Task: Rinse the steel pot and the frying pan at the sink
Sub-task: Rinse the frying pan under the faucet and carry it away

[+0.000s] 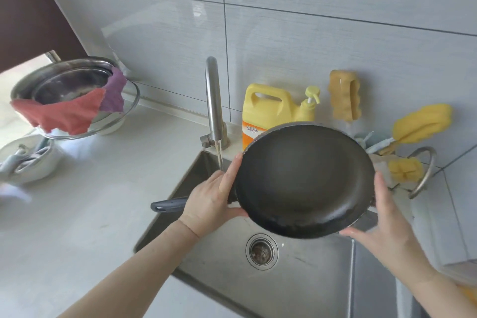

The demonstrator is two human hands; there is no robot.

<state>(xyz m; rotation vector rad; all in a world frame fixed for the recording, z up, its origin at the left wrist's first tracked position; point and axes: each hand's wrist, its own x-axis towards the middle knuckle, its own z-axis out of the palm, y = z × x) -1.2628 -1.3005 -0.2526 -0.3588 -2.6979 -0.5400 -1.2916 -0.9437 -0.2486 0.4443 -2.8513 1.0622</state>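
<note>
A black frying pan (304, 181) is tilted up over the steel sink (296, 276), its inside facing me and its grey handle pointing left. My left hand (214, 199) grips the pan's left rim, right beside the running water. My right hand (384, 224) holds the lower right rim. The tap (213, 100) runs a thin stream down past the left hand. The steel pot (69, 85) sits on the counter at the far left with a red and a purple cloth draped over its edge.
A yellow detergent jug (268, 111) stands behind the pan. Yellow sponges (343, 95) and a yellow brush (420, 124) are at the right wall, above a steel wire rack (426, 170). A white bowl with utensils (28, 162) sits at the left edge. The sink drain (261, 251) lies below the pan.
</note>
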